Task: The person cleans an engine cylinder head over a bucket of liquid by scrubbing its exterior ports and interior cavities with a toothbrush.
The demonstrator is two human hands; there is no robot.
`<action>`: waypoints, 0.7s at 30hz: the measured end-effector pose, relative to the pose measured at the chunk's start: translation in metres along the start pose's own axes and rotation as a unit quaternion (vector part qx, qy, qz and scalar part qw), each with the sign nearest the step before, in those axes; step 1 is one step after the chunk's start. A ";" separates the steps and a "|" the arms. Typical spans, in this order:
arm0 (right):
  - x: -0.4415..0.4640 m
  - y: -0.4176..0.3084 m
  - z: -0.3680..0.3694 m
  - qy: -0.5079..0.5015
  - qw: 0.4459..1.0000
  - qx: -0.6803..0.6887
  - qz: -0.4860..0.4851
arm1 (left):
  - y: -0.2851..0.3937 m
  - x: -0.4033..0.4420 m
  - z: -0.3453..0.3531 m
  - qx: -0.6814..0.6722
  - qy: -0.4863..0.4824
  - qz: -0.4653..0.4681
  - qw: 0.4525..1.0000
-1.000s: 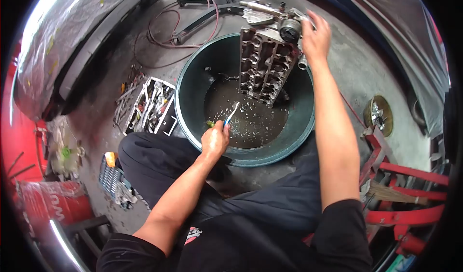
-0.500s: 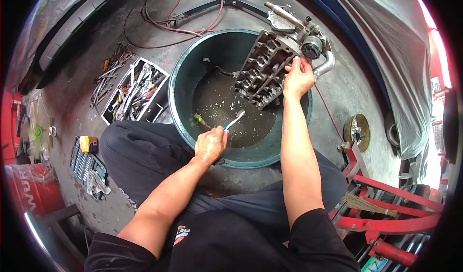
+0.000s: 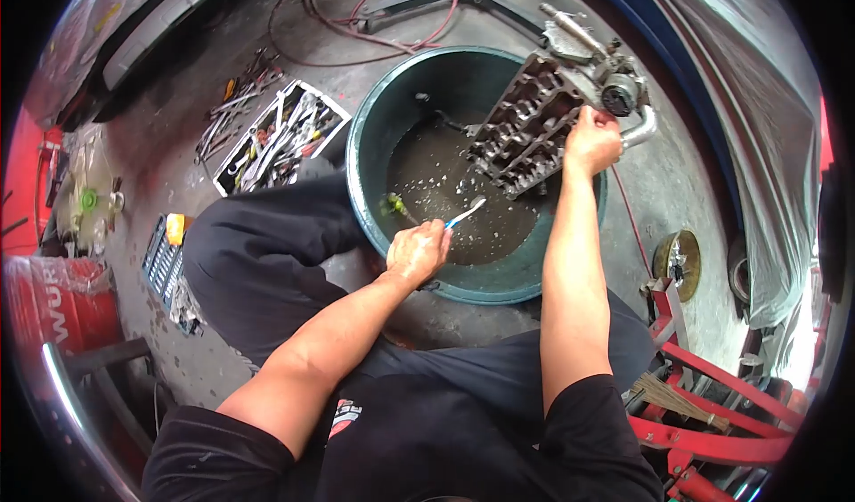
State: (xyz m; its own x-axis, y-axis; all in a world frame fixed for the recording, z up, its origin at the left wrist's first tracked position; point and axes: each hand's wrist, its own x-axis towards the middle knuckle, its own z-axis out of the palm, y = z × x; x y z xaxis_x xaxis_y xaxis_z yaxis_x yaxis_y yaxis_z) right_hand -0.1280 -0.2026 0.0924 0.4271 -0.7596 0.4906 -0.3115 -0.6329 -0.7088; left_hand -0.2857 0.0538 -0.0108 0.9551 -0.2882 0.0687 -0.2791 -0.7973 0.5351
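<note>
My left hand (image 3: 419,251) is closed around the handle of a toothbrush (image 3: 468,209), whose bristle end points up and right over murky liquid. That liquid (image 3: 427,163), with pale flecks on it, lies in a big dark-green tub (image 3: 356,168). A metal engine cylinder head (image 3: 527,128) leans tilted on the tub's right side, its lower end down inside. With its fingers closed, my right hand (image 3: 591,144) grips the upper right edge of the cylinder head, beside a round dark fitting (image 3: 618,95) and a silver pipe (image 3: 641,128). The brush appears apart from the metal.
An open tray of wrenches (image 3: 289,137) stands left of the tub, with loose tools (image 3: 233,106) beyond. A socket set (image 3: 163,257) lies by my left knee. At right are a round metal pan (image 3: 677,261) and a red steel frame (image 3: 704,377). A red hose (image 3: 356,57) coils behind.
My view has turned, so the tub, cylinder head and both hands sit further right in the picture. The toothbrush and both grips look much the same.
</note>
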 end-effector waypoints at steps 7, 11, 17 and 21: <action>-0.111 0.061 0.010 -0.193 0.980 0.041 0.024 | -0.007 0.043 0.010 -0.047 -0.175 -0.249 0.951; -0.213 0.151 0.017 -0.420 0.896 -0.027 0.140 | -0.057 0.126 0.057 0.019 -0.183 -0.210 0.960; -0.196 0.099 -0.017 -0.497 0.865 -0.063 0.010 | -0.175 0.244 0.132 0.140 -0.128 -0.188 0.964; -0.112 0.046 -0.026 -0.312 0.938 0.040 -0.148 | -0.132 0.166 0.189 0.074 -0.109 -0.342 0.930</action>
State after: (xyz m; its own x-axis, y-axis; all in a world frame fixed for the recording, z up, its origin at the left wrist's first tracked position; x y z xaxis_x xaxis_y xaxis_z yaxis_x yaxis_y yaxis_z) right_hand -0.2125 -0.1507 0.0184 0.9064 -0.3006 0.2969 -0.0473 -0.7704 -0.6358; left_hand -0.1096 0.0109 -0.2289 0.8754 0.2264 -0.4270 0.3614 -0.8933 0.2672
